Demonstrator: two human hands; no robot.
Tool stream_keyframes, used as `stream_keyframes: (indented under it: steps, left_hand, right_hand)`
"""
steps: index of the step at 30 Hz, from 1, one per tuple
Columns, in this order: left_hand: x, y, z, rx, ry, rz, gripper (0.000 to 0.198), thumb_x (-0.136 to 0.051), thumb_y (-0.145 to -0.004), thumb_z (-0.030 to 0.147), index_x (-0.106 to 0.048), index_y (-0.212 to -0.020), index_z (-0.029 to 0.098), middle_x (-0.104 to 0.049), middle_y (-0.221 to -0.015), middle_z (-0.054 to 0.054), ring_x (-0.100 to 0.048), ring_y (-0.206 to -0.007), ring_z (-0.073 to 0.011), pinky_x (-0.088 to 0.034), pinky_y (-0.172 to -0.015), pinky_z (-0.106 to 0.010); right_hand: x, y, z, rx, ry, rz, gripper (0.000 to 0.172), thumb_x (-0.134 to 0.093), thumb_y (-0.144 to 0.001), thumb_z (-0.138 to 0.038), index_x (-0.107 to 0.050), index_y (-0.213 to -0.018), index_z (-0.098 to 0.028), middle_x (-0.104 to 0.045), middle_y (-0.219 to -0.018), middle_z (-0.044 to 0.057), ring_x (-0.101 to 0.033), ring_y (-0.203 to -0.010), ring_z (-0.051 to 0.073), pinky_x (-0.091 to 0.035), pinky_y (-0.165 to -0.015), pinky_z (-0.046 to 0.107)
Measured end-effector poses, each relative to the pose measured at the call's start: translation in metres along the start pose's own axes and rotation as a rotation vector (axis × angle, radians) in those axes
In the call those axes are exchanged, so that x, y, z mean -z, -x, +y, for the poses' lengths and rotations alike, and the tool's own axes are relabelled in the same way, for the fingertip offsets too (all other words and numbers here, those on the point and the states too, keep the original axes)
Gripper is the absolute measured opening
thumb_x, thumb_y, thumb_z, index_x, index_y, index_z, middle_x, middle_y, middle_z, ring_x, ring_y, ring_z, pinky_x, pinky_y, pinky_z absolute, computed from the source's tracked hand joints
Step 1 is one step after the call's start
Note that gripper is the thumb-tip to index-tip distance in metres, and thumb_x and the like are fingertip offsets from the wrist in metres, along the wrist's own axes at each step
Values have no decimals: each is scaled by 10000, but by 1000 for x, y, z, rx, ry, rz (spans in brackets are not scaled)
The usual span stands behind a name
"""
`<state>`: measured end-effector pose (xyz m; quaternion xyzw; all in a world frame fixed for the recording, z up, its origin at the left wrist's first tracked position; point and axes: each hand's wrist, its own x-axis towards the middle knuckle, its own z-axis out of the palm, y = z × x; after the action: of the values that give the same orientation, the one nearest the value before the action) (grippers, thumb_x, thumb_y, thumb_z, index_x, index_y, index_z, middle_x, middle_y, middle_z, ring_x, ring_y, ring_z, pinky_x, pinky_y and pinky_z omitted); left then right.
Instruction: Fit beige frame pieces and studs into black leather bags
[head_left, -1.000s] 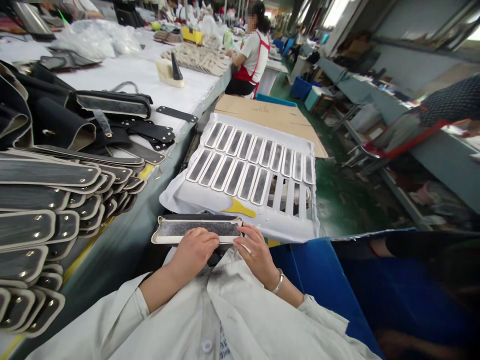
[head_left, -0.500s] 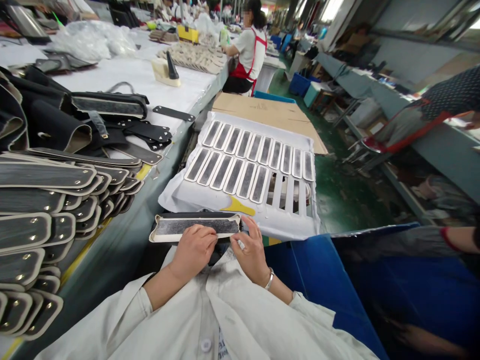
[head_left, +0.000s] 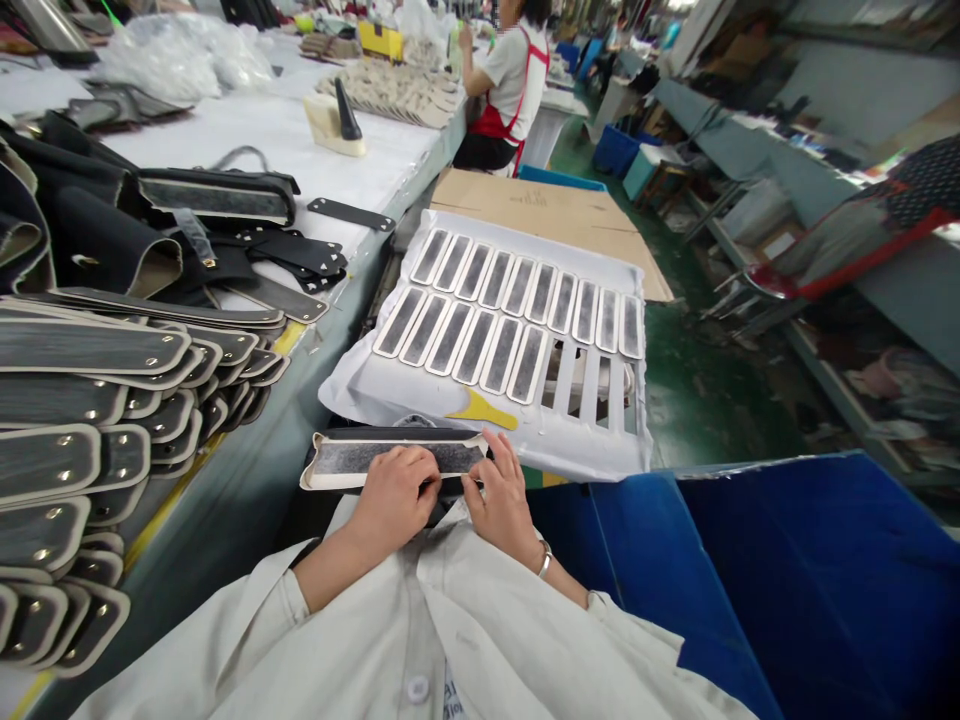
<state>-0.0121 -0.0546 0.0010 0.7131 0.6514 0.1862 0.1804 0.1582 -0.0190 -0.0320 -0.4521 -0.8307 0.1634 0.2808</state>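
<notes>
"Black is the back edge of the long piece (head_left: 341, 459), and its grey panel has a pale border. Where exactly is it?"

"It is in front of the person's body, just before the near side of the pale sheet (head_left: 390, 383). Both hands are on it"

"How are the fingers (head_left: 403, 466), please?"

"On the left hand (head_left: 397, 497) they are bent over the near edge, and they grip the long piece to the right of its middle. The right hand (head_left: 504, 500) grips the right end of the same piece between thumb and fingers. What is below the piece, I cannot tell"

"On the right wrist I see also a bracelet (head_left: 545, 559). What does the pale sheet carry?"

"Two rows of narrow grey panels (head_left: 472, 345) with white borders. At the right of the nearer row there are openings, and a flat yellow object (head_left: 484, 409) lies close to the near side"

"And to the left?"

"There is the worktop (head_left: 255, 130). Near the person, many dark strips (head_left: 49, 462) with pale edges and metal studs lie piled one over another. Farther away stands a pale block (head_left: 324, 122) with a black cone (head_left: 346, 112)"

"At the right side I notice a blue panel (head_left: 810, 560), and beyond the cardboard (head_left: 540, 205) a co-worker (head_left: 517, 80) with red apron straps"
</notes>
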Motion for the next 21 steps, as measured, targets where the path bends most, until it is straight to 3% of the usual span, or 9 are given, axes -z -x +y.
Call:
stream_keyframes:
  steps: [6, 8, 11, 15, 18, 21]
  left_hand:
    - [-3, 0, 1, 29, -19, 29, 55, -562, -842, 244, -575, -805, 206, -604, -895, -15, -528, -866, -206, -352, -730, -347]
    - [-4, 0, 1, 22, -27, 23, 71, -538, -852, 223, -578, -795, 210, -600, -912, -12, -530, -867, -202, -346, -726, -349]
    - [-3, -1, 1, 20, -38, 15, 95, -531, -839, 196, -574, -755, 207, -594, -914, -10, -532, -874, -203, -339, -717, -351]
    - [-2, -2, 3, 30, -56, 13, 69, -542, -806, 180, -575, -750, 204, -587, -912, -17, -537, -889, -210, -345, -719, -352]
    - [-2, -2, 5, 41, -63, 12, 70, -541, -799, 169, -580, -750, 202, -587, -907, -17, -546, -888, -210, -354, -722, -350]
    - [-2, -2, 6, 50, -55, 14, 64, -552, -793, 170, -589, -751, 200, -590, -891, -17, -554, -878, -208, -366, -717, -344]
  right_hand:
    - [-5, 8, 4, -72, -37, 21, 85, -495, -867, -230, -543, -860, -160, -320, -1438, 193, -237, -1372, 293, -323, -1063, 510]
    - [-7, 9, 6, -112, -79, 38, 250, -513, -863, -266, -519, -1081, -145, -297, -1447, 200, -238, -1375, 283, -335, -1063, 502]
    - [-11, 8, 12, -160, -132, 26, 573, -514, -863, -282, -299, -1375, -142, -270, -1465, 189, -205, -1393, 260, -322, -1088, 476]
    - [-15, 7, 19, -146, -155, -33, 650, -472, -875, -257, -175, -1450, -189, -331, -1451, 146, -246, -1383, 240, -351, -1078, 453]
    - [-11, 14, 15, -68, -17, 40, 639, -481, -888, -291, -202, -1449, -166, -244, -1492, 173, -216, -1391, 275, -345, -1071, 481]
    - [-6, 28, 8, 169, 209, 94, 589, -508, -884, -287, -304, -1423, -167, -296, -1481, 153, -199, -1392, 307, -259, -1102, 534]
